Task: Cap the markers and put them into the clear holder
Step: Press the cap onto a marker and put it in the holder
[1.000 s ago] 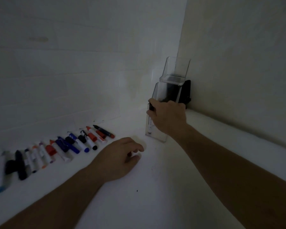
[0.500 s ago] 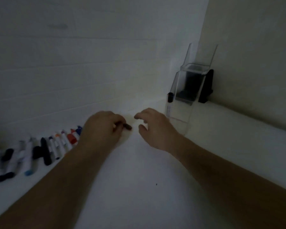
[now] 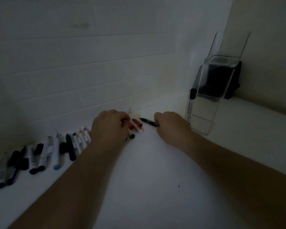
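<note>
Nearest, two bare forearms reach over the white counter (image 3: 147, 187). The left hand (image 3: 110, 126) is curled knuckles-up over the end of the marker row (image 3: 45, 154), fingertips among the red markers (image 3: 135, 125); whether it pinches a cap I cannot tell. The right hand (image 3: 170, 124) is closed on a black marker (image 3: 148, 121), which sticks out leftward with its thin tip apparently bare. Beyond, in the corner, the holder (image 3: 205, 103) stands against the wall with one capped marker (image 3: 191, 104) upright inside.

Likely risks: the light is dim and the row is crowded, so the left hand could take the wrong cap or knock neighbours rolling. The bare tip could smear the counter or the fingers. A careless drop-in might tip the tall holder.
</note>
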Demonstrator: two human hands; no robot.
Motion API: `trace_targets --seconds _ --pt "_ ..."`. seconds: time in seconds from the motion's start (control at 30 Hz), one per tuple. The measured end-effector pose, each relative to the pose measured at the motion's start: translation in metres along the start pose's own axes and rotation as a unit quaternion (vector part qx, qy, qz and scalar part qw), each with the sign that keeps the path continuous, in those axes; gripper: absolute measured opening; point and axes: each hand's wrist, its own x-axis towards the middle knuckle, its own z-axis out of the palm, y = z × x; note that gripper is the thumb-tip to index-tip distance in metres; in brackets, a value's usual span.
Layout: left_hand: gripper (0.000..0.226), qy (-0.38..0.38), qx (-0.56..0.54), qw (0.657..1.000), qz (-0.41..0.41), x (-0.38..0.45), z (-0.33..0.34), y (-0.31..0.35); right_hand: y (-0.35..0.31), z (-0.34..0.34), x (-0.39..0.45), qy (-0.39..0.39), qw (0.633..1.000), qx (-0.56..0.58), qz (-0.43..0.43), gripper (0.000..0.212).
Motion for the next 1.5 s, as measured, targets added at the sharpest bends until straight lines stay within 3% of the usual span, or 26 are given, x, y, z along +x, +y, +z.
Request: trace_targets --seconds 0.13,0.37,0.5,0.63,0.77,0.97,1.07,1.17,1.3,1.5 --pt "0.027 -0.014 0.016 1.000 0.006 0.000 0.003 0.000 0.010 -0.007 -0.041 -0.032 0.999 0.001 0.041 0.026" --pt "0.023 -0.037 0.038 0.998 0.031 0.009 0.006 0.014 0.029 0.005 -0.059 0.079 0.995 0.055 0.029 0.036" --pt "0.023 -0.152 0.092 0.982 0.064 0.040 0.003 0.031 0.035 0.005 -0.058 0.094 0.988 0.117 0.029 0.034" --pt "0.017 -0.320 0.173 0.921 0.136 0.083 -0.001 0.042 0.039 0.005 -0.059 0.097 0.983 0.150 0.033 0.033" --pt "0.017 -0.388 0.158 0.898 0.133 0.102 0.008 0.043 0.040 0.005 -0.058 0.099 0.978 0.177 0.043 0.030" --pt "0.013 -0.364 0.194 0.888 0.202 0.102 0.022 0.049 0.041 0.002 -0.057 0.092 0.973 0.203 0.051 0.028" --pt "0.009 -0.326 0.178 0.906 0.203 0.091 0.018 0.046 0.041 0.001 -0.059 0.094 0.971 0.215 0.051 0.027" --pt "0.009 -0.219 -0.015 0.966 0.138 0.063 -0.002 0.053 0.042 -0.001 -0.058 0.116 0.963 0.235 0.057 0.022" --pt "0.015 -0.105 -0.256 0.961 0.014 -0.005 -0.013 0.055 0.045 -0.001 -0.056 0.151 0.959 0.234 0.047 0.014" --pt "0.021 -0.041 -0.283 0.956 -0.063 -0.033 -0.001 0.036 0.039 0.002 -0.055 0.156 0.963 0.220 0.021 0.009"
